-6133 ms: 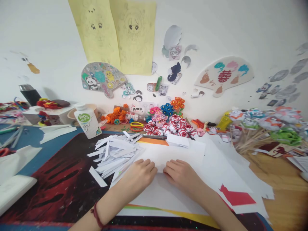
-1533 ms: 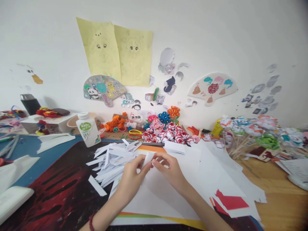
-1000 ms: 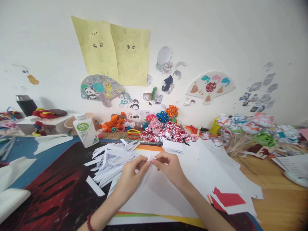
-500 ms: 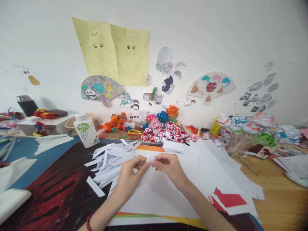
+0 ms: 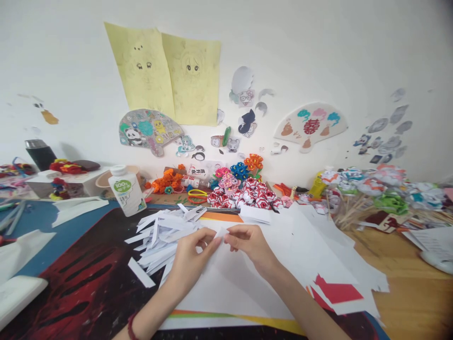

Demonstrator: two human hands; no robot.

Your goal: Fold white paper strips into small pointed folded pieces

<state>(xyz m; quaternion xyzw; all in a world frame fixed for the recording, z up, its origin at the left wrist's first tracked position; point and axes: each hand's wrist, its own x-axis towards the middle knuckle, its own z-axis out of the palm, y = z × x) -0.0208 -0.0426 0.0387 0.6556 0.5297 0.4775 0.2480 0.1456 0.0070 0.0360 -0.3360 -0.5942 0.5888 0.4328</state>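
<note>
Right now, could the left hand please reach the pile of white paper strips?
Probably yes: the pile of white paper strips lies right beside the left hand with nothing visibly in between, though its grip is on a small white paper.

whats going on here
A person holds a small piece of white paper in the fingertips of the left hand and right hand, above large white sheets. A heap of paper strips lies beyond the left hand, and red-and-white flowers sit farther back, near the wall.
</note>
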